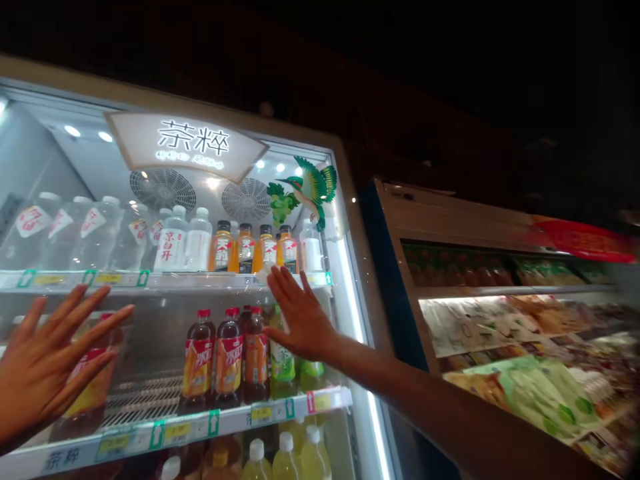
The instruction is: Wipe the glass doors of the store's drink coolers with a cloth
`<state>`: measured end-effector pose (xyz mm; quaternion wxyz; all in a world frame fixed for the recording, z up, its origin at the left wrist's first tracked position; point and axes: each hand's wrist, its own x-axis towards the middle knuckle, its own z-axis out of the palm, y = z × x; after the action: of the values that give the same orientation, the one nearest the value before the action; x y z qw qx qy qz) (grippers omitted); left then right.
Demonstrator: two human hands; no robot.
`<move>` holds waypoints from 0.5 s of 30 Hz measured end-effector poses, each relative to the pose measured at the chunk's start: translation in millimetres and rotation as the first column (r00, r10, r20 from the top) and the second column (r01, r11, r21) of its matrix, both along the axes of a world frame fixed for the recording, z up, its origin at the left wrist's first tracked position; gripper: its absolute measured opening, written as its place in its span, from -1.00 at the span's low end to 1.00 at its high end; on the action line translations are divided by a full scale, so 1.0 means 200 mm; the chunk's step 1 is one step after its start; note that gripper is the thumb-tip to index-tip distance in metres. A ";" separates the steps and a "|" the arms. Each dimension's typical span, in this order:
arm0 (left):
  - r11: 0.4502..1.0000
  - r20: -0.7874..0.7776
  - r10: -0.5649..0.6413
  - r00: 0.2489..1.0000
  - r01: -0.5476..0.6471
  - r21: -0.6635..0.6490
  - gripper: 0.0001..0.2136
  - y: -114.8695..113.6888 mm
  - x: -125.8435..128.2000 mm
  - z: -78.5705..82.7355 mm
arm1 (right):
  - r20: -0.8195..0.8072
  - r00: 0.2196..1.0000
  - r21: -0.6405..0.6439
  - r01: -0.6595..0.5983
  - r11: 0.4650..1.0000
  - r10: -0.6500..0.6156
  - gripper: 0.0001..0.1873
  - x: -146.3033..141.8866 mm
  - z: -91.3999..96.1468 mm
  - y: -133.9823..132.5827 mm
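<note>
In front of a lit drinks fridge [345,193], both my hands are raised towards its glass front. My left hand [55,367] is at the left edge with its fingers spread, holding nothing, before a large bottle of dark tea [90,393]. My right hand [300,317] reaches in from the right, palm towards the glass and fingers stretched. A small whitish patch [265,272] shows by its fingertips; I cannot make out what it is. Behind this hand stand red-capped tea bottles [230,360] and a green-labelled bottle [283,367].
Clear water bottles [107,230] and orange drinks with black caps [245,250] line the upper shelf. Pale yellow bottles [286,457] stand below. Hanging inside the glass top is a lit sign [190,143]. To the right is an open chilled case [450,227] with packaged goods [540,393].
</note>
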<state>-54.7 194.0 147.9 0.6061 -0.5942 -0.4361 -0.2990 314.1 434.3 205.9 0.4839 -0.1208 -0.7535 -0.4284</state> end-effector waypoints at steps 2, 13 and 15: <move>0.997 -0.052 0.065 0.997 -0.063 0.051 -0.46 -0.03 -0.02 0.06 | -0.135 0.990 -0.050 0.037 0.998 -0.043 0.00 0.02 0.11 0.02; 0.964 -0.017 0.244 0.970 -0.241 0.115 -0.40 -0.20 -0.26 0.36 | 0.215 0.976 0.101 -0.060 0.993 0.037 0.00 -0.59 0.29 -0.41; 0.967 -0.001 0.224 0.975 -0.222 0.127 -0.39 -0.23 -0.31 0.41 | 0.009 1.000 -0.033 0.003 0.999 -0.003 -0.06 -0.72 0.45 -0.50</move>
<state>-117.5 147.4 229.3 0.6756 -0.5041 -0.4756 -0.2516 169.4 334.8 295.4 0.4778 -0.1282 -0.7624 -0.4171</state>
